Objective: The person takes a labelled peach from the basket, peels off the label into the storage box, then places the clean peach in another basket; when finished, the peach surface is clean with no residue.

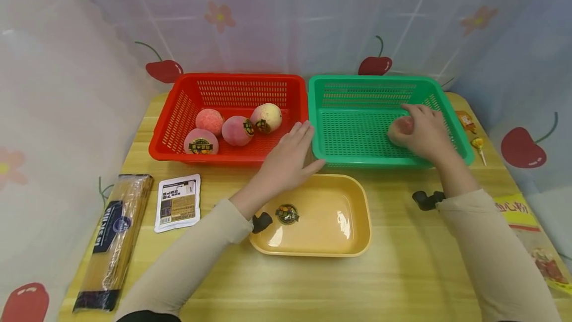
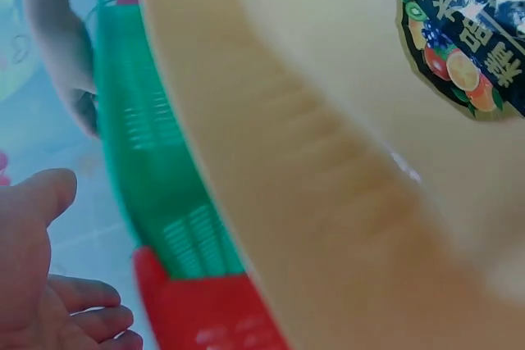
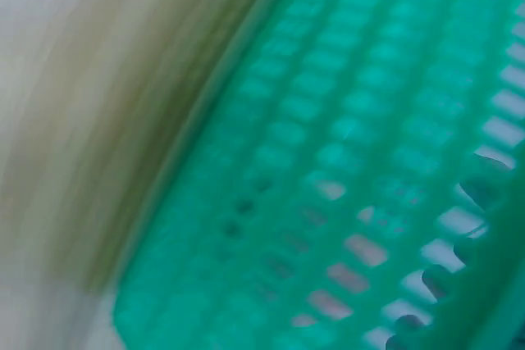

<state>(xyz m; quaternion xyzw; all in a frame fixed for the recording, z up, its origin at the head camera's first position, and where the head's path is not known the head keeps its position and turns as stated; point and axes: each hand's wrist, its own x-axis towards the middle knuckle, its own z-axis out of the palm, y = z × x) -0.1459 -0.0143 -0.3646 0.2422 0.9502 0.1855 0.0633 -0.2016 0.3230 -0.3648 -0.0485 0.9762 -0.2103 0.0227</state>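
Observation:
My right hand (image 1: 422, 131) reaches into the green basket (image 1: 371, 80) and grips a pink peach (image 1: 402, 126) low over its mesh floor. My left hand (image 1: 295, 148) is open with straight fingers over the front rims where the red basket (image 1: 232, 78) meets the green one, holding nothing. Several peaches (image 1: 237, 130), some with dark round stickers, lie in the red basket. A yellow tray (image 1: 321, 223) sits in front of the baskets, with one peeled sticker (image 1: 287, 214) on its floor. The left wrist view shows the tray (image 2: 328, 186), that sticker (image 2: 463, 34) and my left palm (image 2: 41, 284). The right wrist view is blurred green basket mesh (image 3: 369, 161).
On the wooden table a long spaghetti packet (image 1: 113, 237) and a white sachet (image 1: 178, 202) lie at the left. A lollipop (image 1: 478, 144), an orange packet (image 1: 465, 119) and a yellow food packet (image 1: 518, 213) lie at the right. Cherry-print curtains close in the back and sides.

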